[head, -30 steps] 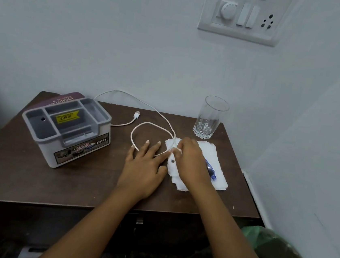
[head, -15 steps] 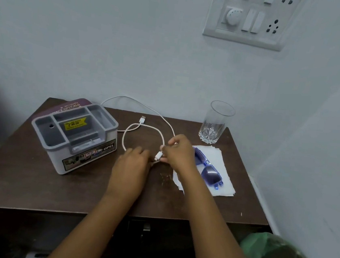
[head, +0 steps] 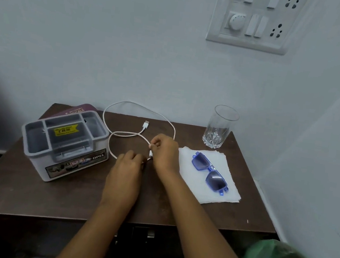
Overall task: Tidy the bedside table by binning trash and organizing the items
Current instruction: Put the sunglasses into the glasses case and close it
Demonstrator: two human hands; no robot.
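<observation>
Both hands meet near the middle of the dark, scuffed wooden table [head: 30,193], close together. The left hand [head: 127,166] and right hand [head: 165,151] each pinch the thin white cable [head: 126,132], which curls in a round loop toward 11 o'clock, its flat plug lying free. At 9 o'clock stands a grey plastic box [head: 65,144] with compartments. At 3 o'clock, blue translucent sunglasses [head: 209,172] lie on a square white napkin [head: 187,173]; a cut-base glass [head: 220,128] stands at 2 o'clock.
</observation>
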